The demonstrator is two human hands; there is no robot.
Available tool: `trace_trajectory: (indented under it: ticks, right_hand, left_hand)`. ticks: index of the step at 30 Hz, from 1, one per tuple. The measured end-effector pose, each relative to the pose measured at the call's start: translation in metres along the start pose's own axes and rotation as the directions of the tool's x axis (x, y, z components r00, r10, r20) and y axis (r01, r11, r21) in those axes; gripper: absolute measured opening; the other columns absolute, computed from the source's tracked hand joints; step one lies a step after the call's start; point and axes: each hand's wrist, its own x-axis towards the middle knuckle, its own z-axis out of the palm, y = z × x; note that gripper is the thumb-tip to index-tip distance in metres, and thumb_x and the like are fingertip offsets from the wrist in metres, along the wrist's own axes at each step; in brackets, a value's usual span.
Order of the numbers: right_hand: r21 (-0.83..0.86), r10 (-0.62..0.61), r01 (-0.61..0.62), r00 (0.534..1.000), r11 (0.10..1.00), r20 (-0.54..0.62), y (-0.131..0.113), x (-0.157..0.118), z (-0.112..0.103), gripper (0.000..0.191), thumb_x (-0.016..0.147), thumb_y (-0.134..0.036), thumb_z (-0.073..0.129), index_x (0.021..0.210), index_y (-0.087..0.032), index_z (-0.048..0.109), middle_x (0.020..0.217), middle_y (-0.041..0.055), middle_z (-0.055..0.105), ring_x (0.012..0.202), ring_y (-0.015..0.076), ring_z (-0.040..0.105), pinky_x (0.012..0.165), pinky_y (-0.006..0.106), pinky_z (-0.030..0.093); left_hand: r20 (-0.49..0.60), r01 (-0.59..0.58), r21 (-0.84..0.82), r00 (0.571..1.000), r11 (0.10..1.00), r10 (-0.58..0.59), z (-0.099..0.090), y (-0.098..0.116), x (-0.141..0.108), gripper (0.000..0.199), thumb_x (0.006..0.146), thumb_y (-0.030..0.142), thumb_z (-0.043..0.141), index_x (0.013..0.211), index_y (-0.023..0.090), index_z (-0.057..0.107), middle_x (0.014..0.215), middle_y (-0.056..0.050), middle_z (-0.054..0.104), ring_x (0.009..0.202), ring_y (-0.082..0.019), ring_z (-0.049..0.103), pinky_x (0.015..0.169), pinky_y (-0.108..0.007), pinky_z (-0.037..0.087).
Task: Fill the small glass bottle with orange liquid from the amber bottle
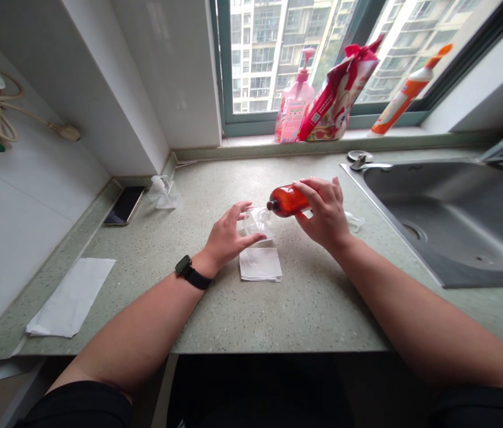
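My right hand (326, 215) grips an amber bottle (288, 201), tipped on its side with its uncapped dark mouth pointing left. Just below and left of that mouth stands a small clear container (258, 221). Thumb and fingers of my left hand (228, 235) curve around the container's left side. Clear streaks show between the bottle's mouth and the container, though I cannot tell liquid from reflections. A folded white paper towel (260, 264) lies in front of the container. Partly hidden behind my right hand is a whitish clear piece (355, 222), perhaps a pump top.
A translucent spray head or similar piece (162, 193) and a phone (124, 205) lie at the left, behind a folded paper sheet (72, 297). The steel sink (448, 208) borders the right. Along the window sill stand a pink pump bottle (295, 110), a red bag (343, 95) and an orange-white bottle (403, 101).
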Motion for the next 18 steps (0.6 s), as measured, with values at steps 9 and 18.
trace_trajectory:
  ticks: [9,18]
  right_hand:
    - [0.000,-0.001,0.001,1.000,1.000,0.012,0.0012,-0.0002,0.0001,0.084,0.086,-0.014,0.071,0.160,-0.042,0.042,0.143,0.0070,0.062,0.138,0.0351,0.059,0.131,0.072,0.027]
    - [0.000,0.002,-0.002,1.000,1.000,0.010,0.0004,0.0012,-0.0002,0.081,0.087,-0.015,0.071,0.158,-0.042,0.044,0.141,0.0063,0.063,0.137,0.0348,0.059,0.131,0.070,0.027]
  left_hand:
    - [0.004,0.010,0.007,1.000,1.000,-0.010,-0.0001,0.0003,-0.0006,0.081,0.086,0.057,0.087,0.150,0.027,0.047,0.149,-0.014,0.066,0.123,-0.032,0.075,0.101,-0.052,0.066]
    - [-0.002,0.016,-0.006,1.000,1.000,-0.016,-0.0003,0.0011,-0.0006,0.082,0.085,0.057,0.088,0.150,0.027,0.047,0.148,-0.014,0.066,0.123,-0.032,0.075,0.102,-0.052,0.066]
